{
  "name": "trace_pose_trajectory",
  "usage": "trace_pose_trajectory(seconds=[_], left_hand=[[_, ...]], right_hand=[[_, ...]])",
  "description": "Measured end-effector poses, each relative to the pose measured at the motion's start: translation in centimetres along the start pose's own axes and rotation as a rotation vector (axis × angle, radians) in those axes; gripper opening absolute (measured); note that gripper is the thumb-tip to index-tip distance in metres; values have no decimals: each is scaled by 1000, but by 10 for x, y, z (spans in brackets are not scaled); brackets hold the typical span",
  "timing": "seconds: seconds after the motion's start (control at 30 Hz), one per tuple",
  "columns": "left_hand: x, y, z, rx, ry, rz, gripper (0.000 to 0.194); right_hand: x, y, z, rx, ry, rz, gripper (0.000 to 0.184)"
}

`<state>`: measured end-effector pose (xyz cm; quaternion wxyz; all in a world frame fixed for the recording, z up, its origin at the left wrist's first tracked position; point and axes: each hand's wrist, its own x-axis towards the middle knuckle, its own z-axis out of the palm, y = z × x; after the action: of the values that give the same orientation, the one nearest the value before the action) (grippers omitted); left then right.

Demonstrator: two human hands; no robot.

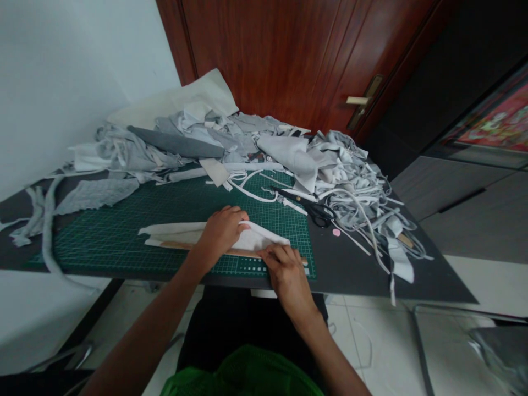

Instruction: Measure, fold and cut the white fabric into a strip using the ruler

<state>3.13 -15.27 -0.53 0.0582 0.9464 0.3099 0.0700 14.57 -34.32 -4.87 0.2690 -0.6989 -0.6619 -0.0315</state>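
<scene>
A long white fabric piece [177,231] lies across a green cutting mat [136,220], over a wooden ruler [173,245] whose edge shows beneath it. My left hand [223,228] rests on top of the fabric with fingers curled, pressing it down and gripping a fold. My right hand [286,267] sits at the fabric's right end near the mat's front edge, fingers bent and pinching the cloth against the ruler.
Black scissors [317,212] lie at the mat's right edge. Heaps of grey and white fabric scraps [198,137] and strips [363,203] cover the back and right of the dark table [412,275]. A small pink chalk piece [336,232] lies on the table. Behind stands a brown door [297,55].
</scene>
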Motion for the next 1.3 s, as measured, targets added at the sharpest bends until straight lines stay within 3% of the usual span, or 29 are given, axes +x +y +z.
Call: trace_pose_trajectory(seconds=[0.33,0.67,0.83,1.0,1.3], left_hand=[[0,-1,1,15,5,-6,8],[-3,0,4,3,24,6,10],[-9,5,9,-23,138,8,9],[-22,19,14,17,295,-33,7],[-70,41,39,-301,295,170,16]], right_hand=[[-6,2,2,-19,-22,-6,54],[-18,-12,0,-9,-37,36,45],[-25,-16,3,-19,-40,62,47],[-30,-22,4,-18,-22,60,50],[-28,-22,-3,17,-62,69,50]])
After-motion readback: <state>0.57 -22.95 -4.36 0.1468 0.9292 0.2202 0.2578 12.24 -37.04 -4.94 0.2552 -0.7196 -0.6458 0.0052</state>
